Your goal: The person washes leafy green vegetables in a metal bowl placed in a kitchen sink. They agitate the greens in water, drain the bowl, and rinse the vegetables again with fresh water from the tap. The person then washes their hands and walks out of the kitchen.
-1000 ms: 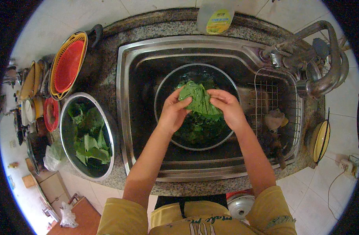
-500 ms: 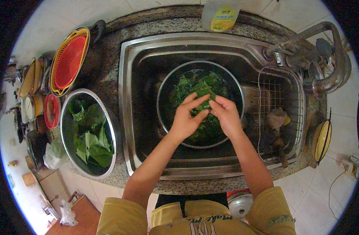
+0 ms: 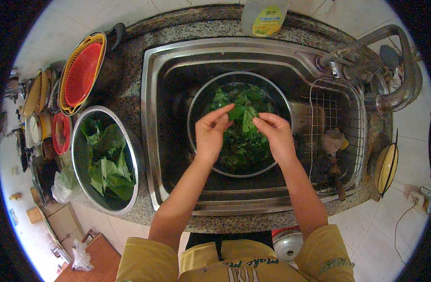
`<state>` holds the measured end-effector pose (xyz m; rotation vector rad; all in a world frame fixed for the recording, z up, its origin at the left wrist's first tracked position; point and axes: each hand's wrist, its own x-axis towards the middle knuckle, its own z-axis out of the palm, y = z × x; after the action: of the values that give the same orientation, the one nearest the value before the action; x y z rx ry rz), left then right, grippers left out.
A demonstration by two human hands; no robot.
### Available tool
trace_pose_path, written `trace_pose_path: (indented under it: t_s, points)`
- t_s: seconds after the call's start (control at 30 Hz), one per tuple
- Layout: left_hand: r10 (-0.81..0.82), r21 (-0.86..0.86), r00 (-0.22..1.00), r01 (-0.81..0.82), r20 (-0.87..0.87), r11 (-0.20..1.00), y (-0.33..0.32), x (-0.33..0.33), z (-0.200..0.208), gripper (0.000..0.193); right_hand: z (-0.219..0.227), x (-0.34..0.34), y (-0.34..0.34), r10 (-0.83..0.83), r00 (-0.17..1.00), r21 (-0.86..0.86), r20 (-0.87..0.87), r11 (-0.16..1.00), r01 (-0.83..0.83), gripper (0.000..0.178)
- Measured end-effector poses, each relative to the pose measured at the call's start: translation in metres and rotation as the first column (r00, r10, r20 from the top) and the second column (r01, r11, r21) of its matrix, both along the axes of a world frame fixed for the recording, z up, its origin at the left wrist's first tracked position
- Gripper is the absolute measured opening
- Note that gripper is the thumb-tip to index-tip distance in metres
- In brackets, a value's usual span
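Above the water in a round metal basin (image 3: pixel 287 101), both my hands hold a sprig of green leaves (image 3: pixel 247 120). My right hand (image 3: pixel 277 138) pinches the sprig's right edge between thumb and fingertips. At its left side, my left hand (image 3: pixel 209 137) has the index finger stretched along a leaf and the thumb tucked lower; its grip is partly hidden. More wet leafy greens (image 3: pixel 243 152) float in the basin under my hands. The basin stands inside a steel sink (image 3: pixel 173 176).
Left of the sink, a steel bowl (image 3: pixel 136 164) holds larger green leaves. Behind it lean a red basket (image 3: pixel 85 73) and a yellow one. On the right are a wire rack (image 3: pixel 326 113), a faucet (image 3: pixel 335 70) and a yellow dish (image 3: pixel 388 167). A bottle (image 3: pixel 267 21) stands at the back.
My hands have moved apart, the left one shifting left and the right one slightly right. The leaves between them, bunched under my fingers before, now show spread out.
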<state>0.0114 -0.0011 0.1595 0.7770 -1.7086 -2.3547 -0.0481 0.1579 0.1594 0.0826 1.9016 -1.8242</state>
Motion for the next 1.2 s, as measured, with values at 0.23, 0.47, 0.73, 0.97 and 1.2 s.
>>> trace_pose_path:
  t_s: [0.23, 0.47, 0.73, 0.97, 1.2]
  points:
    - [-0.146, -0.315, 0.988, 0.124, -0.048, 0.941, -0.007, 0.001, 0.003, 0.025, 0.000, -0.003, 0.007, -0.069, 0.992, -0.010, 0.109, 0.997, 0.070, 0.022]
    - [-0.301, -0.688, 0.954, 0.223, 0.007, 0.691, 0.025, 0.008, 0.011, 0.044, 0.004, 0.007, -0.001, -0.081, 0.971, -0.179, 0.223, 0.976, 0.122, 0.019]
    - [-0.120, 0.231, 0.992, 0.107, 0.039, 0.967, 0.001, 0.006, -0.007, 0.017, 0.007, -0.008, 0.011, 0.016, 1.000, 0.016, 0.026, 1.000, -0.017, 0.024]
    - [-0.095, 0.240, 0.995, 0.085, 0.031, 0.967, -0.006, 0.005, -0.010, 0.018, 0.003, -0.016, 0.017, -0.013, 0.998, 0.045, -0.055, 0.999, 0.015, 0.026]
    - [-0.153, 0.118, 0.986, 0.160, -0.070, 0.980, -0.009, 0.000, 0.000, 0.025, 0.013, -0.022, 0.014, -0.015, 0.998, -0.029, 0.056, 0.999, 0.017, 0.023]
